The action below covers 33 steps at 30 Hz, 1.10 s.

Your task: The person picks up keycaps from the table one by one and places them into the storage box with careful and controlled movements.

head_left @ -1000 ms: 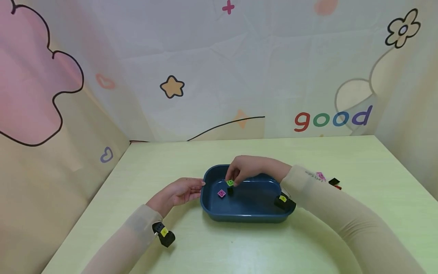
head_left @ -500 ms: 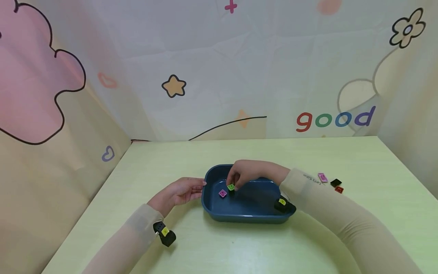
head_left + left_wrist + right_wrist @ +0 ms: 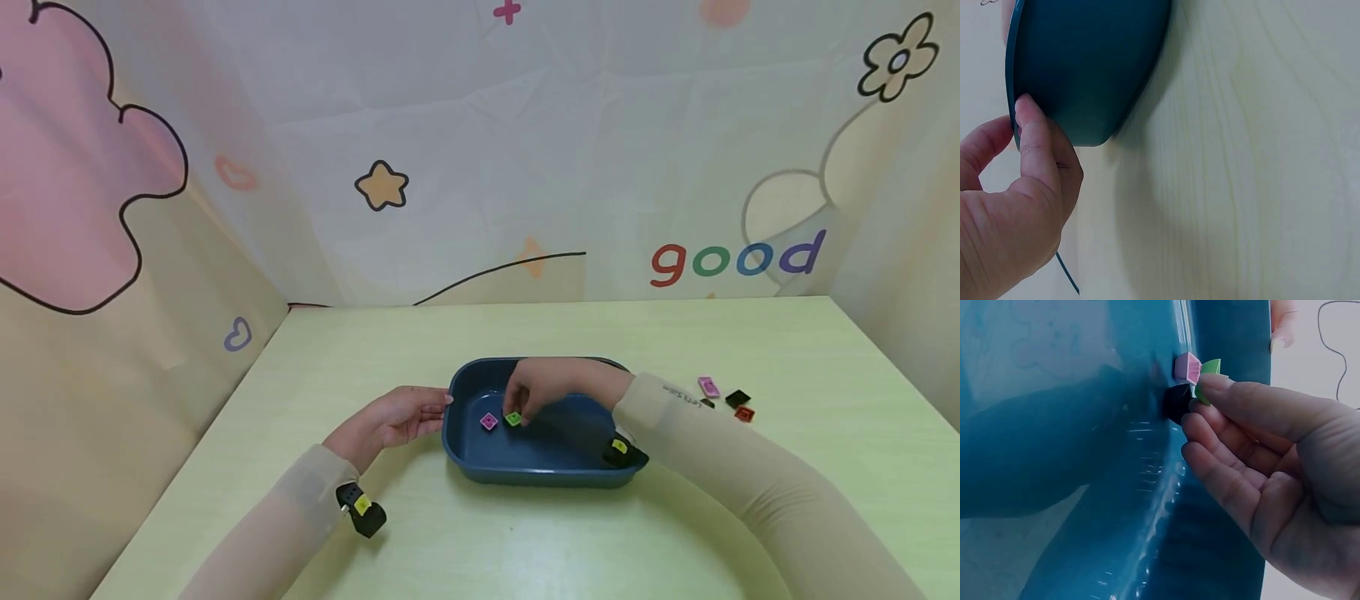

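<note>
My right hand [image 3: 542,383] reaches into a dark blue tray [image 3: 540,478] and pinches a small green keycap [image 3: 513,419] between thumb and index finger. Beside it on the tray floor lies a pink keycap [image 3: 489,422], whose hollow underside faces up. The right wrist view also shows a black keycap [image 3: 1179,403] right by the pink one and the fingertips; in the head view it is hidden. My left hand [image 3: 397,418] holds the tray's left end, with thumb and fingers on either side of the rim [image 3: 1012,75].
On the table right of the tray lie a pink keycap [image 3: 708,387], a black keycap [image 3: 738,398] and a red keycap [image 3: 744,414]. Another dark piece [image 3: 707,403] is partly covered by the right sleeve [image 3: 675,425]. A printed cloth [image 3: 465,167] hangs behind the table.
My right hand has lowered the green keycap and shifted it slightly right, near the pink one. The black keycap under it has gone from the head view. My left hand stays on the tray.
</note>
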Tool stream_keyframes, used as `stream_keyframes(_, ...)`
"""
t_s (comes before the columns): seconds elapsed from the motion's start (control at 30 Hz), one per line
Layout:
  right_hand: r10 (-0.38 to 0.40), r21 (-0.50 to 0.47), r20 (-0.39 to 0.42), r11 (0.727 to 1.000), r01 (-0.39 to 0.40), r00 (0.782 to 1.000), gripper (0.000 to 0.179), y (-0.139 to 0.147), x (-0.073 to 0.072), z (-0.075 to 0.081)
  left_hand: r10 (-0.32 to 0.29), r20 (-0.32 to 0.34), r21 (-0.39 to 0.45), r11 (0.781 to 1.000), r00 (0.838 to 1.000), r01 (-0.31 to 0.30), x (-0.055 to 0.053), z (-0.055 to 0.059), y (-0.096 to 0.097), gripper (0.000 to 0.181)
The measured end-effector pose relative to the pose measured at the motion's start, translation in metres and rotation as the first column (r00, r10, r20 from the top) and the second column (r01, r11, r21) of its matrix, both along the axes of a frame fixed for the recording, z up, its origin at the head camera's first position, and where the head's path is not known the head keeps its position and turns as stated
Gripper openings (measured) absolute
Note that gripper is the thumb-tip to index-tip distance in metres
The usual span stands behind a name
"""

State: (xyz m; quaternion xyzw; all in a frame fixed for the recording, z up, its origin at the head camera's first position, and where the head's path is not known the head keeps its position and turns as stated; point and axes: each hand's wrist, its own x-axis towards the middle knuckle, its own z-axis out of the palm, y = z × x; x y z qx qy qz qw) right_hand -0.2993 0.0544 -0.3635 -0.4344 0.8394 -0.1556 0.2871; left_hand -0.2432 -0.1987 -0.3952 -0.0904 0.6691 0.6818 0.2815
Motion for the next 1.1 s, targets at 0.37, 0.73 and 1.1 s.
stream_keyframes(0.37,0.031,0.06,-0.019,0.998,-0.03,0.999,0.025,0.0029,0.0002,-0.0049,0.004,-0.005,-0.013,1.0,1.0,-0.004,0.0,0.0,0.0001,0.044)
stream_keyframes(0.73,0.019,0.09,-0.057,0.996,-0.014,0.998,0.024,0.0022,0.0009,-0.0093,-0.028,-0.013,0.011,1.0,1.0,0.028,0.0011,0.0031,-0.0029,0.037)
stream_keyframes(1.1,0.013,0.103,-0.047,0.995,-0.008,0.999,0.025,0.0021,0.0012,-0.0092,0.007,0.01,-0.022,1.0,1.0,-0.007,-0.0015,0.0017,0.0008,0.044)
